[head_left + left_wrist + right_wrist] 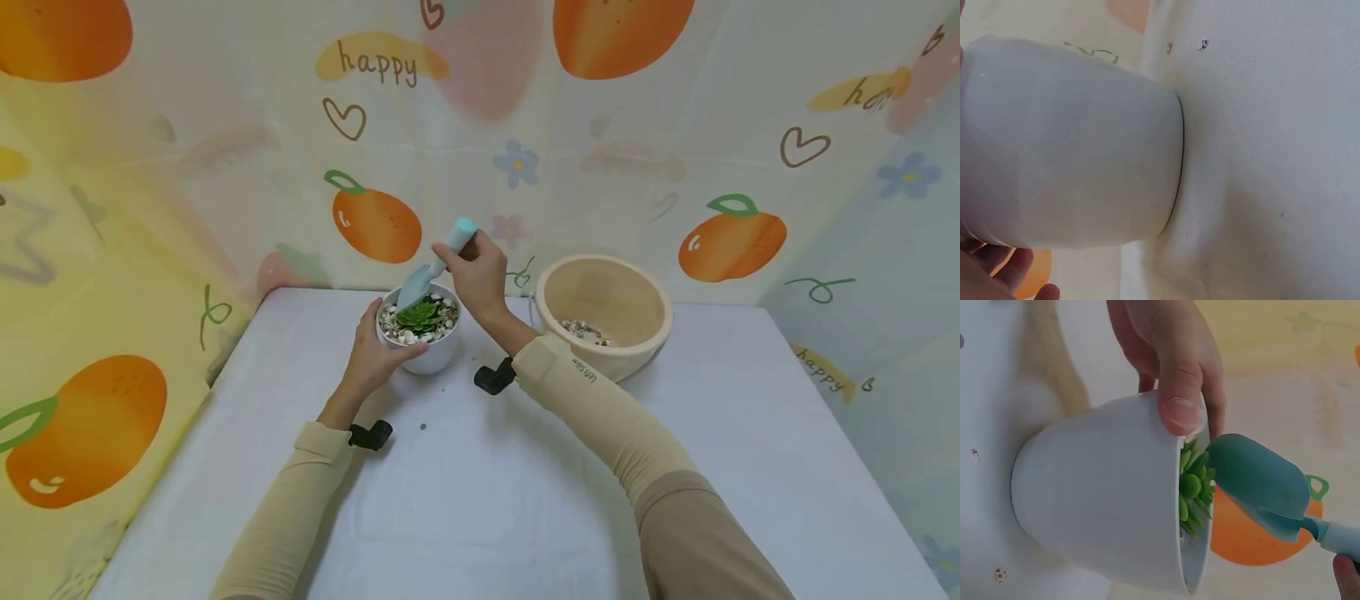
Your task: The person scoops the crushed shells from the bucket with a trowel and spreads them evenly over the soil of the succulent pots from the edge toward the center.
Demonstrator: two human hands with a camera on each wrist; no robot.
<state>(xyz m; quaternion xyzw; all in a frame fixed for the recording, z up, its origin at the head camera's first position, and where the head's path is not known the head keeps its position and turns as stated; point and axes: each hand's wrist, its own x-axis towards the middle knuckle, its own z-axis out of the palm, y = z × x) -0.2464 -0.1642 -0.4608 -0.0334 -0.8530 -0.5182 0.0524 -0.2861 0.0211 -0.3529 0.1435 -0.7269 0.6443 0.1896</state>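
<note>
A white plant pot (427, 360) stands on the table with a green succulent (422, 316) and pale pebbles (408, 336) in it. My left hand (372, 350) grips the pot at its left side; in the right wrist view the thumb (1180, 394) presses over the rim. My right hand (480, 277) pinches the light handle of a small teal trowel (415, 287). The trowel slants down, its blade tip at the far left of the rim beside the leaves. In the left wrist view the pot's smooth wall (1079, 144) hides the plant.
Right of the pot stands a large cream bowl (652, 333) with some pebbles (583, 332) at its bottom. Several stray pebbles, one of them a small dark pebble (423, 427), lie on the white tablecloth (465, 517). A printed curtain (465, 150) hangs close behind the table.
</note>
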